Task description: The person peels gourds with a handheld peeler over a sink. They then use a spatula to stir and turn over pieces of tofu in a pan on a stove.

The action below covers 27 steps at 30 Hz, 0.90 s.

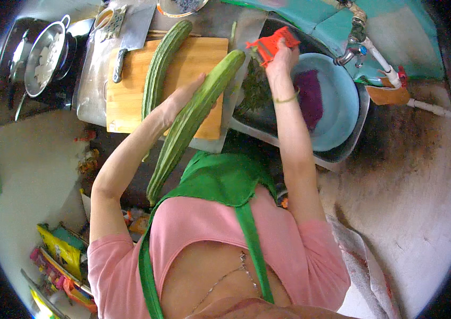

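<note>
My left hand (pixel 187 91) is closed around a long ridged green gourd (pixel 198 119), which slants from above the cutting board down towards my apron. The gourd's upper end looks paler and smoother than its ridged lower part. A second ridged gourd (pixel 160 65) lies on the wooden cutting board (pixel 125 107). Over the left side of the sink, my right hand (pixel 283 56) grips a red plastic peeler or grater (pixel 271 47); its exact kind is unclear. A cleaver (pixel 135 28) with a black handle rests at the board's upper left corner.
The black sink (pixel 363 131) holds a light blue basin (pixel 343 95) with a purple cloth or mesh (pixel 309 95) and leafy greens (pixel 253 87). A tap (pixel 349 55) juts over it. On the left stands a stove with a strainer (pixel 46 60) holding white pieces. A small bowl (pixel 103 19) sits beside the cleaver.
</note>
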Each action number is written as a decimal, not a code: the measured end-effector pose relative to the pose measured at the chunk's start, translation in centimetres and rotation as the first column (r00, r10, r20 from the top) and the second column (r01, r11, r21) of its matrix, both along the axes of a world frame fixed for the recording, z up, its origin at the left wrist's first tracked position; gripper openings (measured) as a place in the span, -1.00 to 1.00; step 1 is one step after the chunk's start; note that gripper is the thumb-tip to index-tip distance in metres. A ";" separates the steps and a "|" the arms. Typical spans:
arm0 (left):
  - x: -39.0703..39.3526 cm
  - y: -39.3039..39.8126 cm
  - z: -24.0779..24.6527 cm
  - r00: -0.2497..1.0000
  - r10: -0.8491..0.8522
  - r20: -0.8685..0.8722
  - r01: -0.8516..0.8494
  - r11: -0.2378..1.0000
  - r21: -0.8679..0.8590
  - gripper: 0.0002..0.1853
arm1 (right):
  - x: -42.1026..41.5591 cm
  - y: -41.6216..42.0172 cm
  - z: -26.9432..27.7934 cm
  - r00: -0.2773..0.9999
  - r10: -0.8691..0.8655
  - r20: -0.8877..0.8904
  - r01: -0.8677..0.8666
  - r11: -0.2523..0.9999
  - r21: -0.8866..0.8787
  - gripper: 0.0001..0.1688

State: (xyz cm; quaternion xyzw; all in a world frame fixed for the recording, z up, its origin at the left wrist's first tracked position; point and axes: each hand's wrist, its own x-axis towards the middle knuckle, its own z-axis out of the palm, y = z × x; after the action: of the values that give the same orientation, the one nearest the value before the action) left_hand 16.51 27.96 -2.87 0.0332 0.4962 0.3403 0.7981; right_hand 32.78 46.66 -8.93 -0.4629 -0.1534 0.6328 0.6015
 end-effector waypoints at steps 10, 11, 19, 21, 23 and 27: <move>2.7 3.4 0.9 0.974 0.204 0.103 -0.205 0.979 0.004 -0.46 | -3.2 -11.5 3.9 0.977 0.165 0.136 -0.187 0.967 0.173 -0.55; 3.1 3.6 1.3 0.961 0.255 0.104 -0.249 0.966 -0.070 -0.45 | -3.1 -10.9 2.9 0.967 0.159 0.199 -0.197 0.962 0.187 -0.54; 1.9 0.8 1.8 0.982 -0.089 -0.167 0.091 0.996 0.003 -0.41 | -0.9 0.1 -2.8 0.987 -0.135 0.081 0.125 0.985 0.122 -0.65; 1.6 -0.2 2.0 0.993 -0.039 -0.112 0.036 0.999 -0.031 -0.43 | 1.8 3.9 -6.4 0.900 -0.275 0.339 0.147 0.922 0.359 -0.76; 0.8 -1.1 1.5 0.997 0.024 -0.072 -0.027 0.998 -0.049 -0.44 | 2.8 4.2 -5.1 0.957 -0.242 0.162 0.208 0.957 0.201 -0.83; 0.5 -0.1 0.2 0.990 -0.014 -0.140 0.015 1.000 0.008 -0.42 | 1.5 1.6 -4.0 0.989 -0.045 0.143 0.021 0.986 0.164 -0.88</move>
State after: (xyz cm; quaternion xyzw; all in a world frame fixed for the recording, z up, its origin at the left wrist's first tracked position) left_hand 16.99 27.87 -2.67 0.0641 0.5492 0.3335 0.7636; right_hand 34.24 48.31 -12.91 -0.4600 -0.2406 0.5725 0.6346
